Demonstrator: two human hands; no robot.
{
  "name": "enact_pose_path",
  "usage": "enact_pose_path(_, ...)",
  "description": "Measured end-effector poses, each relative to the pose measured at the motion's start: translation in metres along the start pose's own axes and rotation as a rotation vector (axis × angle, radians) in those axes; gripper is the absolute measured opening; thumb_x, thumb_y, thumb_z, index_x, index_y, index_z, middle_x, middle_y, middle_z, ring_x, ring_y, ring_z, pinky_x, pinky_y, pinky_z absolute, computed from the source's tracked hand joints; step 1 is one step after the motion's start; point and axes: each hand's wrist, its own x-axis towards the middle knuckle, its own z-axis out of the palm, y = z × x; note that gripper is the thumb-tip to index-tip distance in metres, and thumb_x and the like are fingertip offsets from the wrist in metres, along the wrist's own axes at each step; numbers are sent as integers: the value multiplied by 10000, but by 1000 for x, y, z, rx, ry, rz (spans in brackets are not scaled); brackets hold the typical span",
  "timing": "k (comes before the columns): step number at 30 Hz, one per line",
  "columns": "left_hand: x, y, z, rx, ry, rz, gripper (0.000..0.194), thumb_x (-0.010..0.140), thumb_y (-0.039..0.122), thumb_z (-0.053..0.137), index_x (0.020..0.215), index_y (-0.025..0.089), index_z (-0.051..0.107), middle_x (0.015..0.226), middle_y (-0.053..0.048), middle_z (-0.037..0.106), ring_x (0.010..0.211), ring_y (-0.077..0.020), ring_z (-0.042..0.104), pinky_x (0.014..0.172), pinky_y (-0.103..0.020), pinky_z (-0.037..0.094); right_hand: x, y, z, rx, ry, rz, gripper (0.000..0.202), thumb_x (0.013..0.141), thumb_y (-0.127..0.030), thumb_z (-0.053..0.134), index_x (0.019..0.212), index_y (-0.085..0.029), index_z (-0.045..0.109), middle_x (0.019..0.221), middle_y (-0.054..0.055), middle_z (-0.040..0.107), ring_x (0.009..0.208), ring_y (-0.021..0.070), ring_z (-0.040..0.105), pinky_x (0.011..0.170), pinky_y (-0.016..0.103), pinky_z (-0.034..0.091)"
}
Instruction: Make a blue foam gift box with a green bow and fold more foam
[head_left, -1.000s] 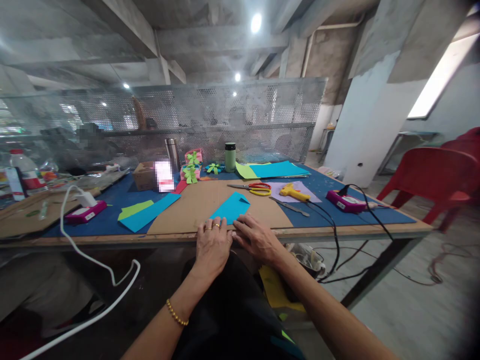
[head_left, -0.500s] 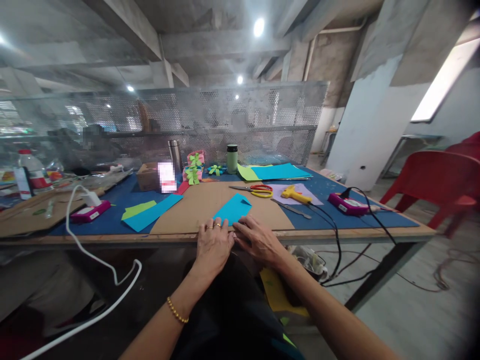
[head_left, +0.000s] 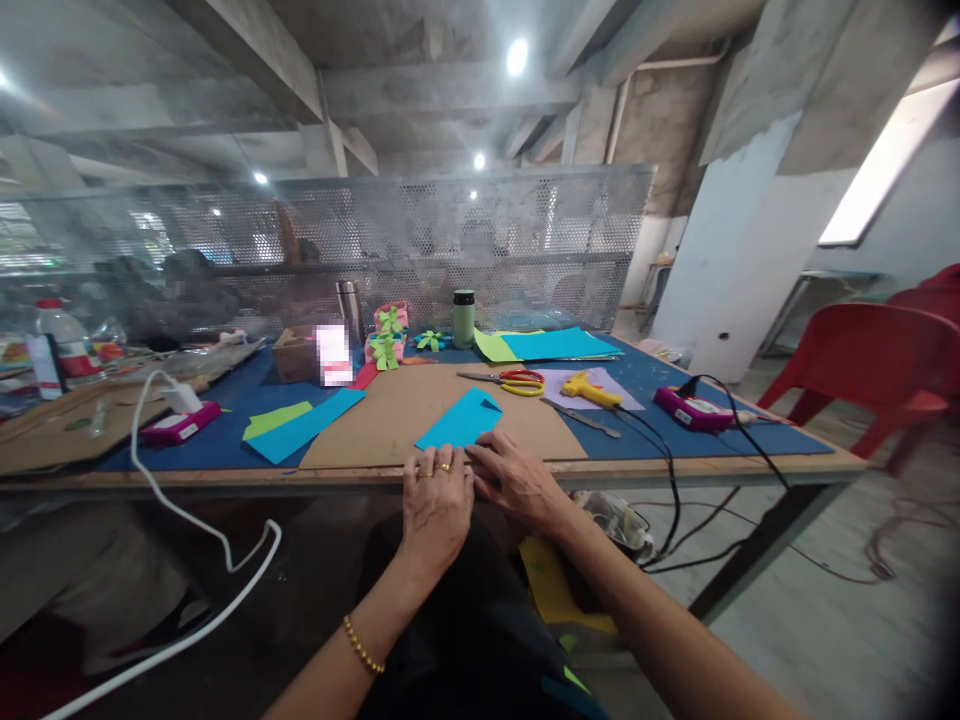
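Observation:
A sheet of blue paper (head_left: 461,418) with a small folded flap at its far right corner lies on the brown cardboard (head_left: 405,400) at the table's front. My left hand (head_left: 439,505), two rings on its fingers, has bent fingers on the near edge of this paper. Right beside it, my right hand (head_left: 519,485) curls its fingers over the same edge, and the two hands almost touch. The thumbs and the edge under the fingers are mostly hidden. Beyond the paper are red-and-yellow scissors (head_left: 521,382).
A yellow glue gun (head_left: 591,388) rests on lilac paper, its black cord hanging over the front edge. Tweezers (head_left: 589,418) lie nearer. Purple power boxes (head_left: 694,408) stand at both sides. Blue and green strips (head_left: 307,425) lie left. A green bottle (head_left: 464,320) stands at the back.
My left hand has shifted slightly right and toward me along the paper's near edge, showing more of the blue paper's left corner. My right hand stays nearly in place.

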Motion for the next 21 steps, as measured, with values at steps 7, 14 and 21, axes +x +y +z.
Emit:
enact_pose_path(7, 0, -8, -2, 45, -17, 18, 375, 1026, 324, 402, 1276, 147, 618, 1208, -135, 668, 1138, -300, 562, 1033, -503, 344, -3, 4, 3, -7, -11, 1, 263, 940, -251, 586, 1195, -186, 600, 1114, 123, 581, 1018, 252, 567, 861, 403, 511)
enact_pose_path(14, -8, -35, -12, 99, -47, 51, 378, 1008, 341, 455, 1273, 133, 626, 1240, -163, 657, 1238, -329, 521, 1063, -517, 325, -3, 3, 4, -27, 7, 5, 254, 960, -290, 574, 1192, -191, 605, 1126, 121, 585, 996, 243, 574, 841, 391, 509)
enact_pose_path(21, 2, -18, -17, 9, -48, 34, 494, 953, 430, 558, 1359, 150, 569, 1297, -168, 613, 1204, -338, 524, 1058, -520, 330, -1, -1, -2, -20, -10, 2, 243, 960, -277, 569, 1183, -187, 601, 1104, 123, 589, 974, 241, 577, 815, 380, 509)
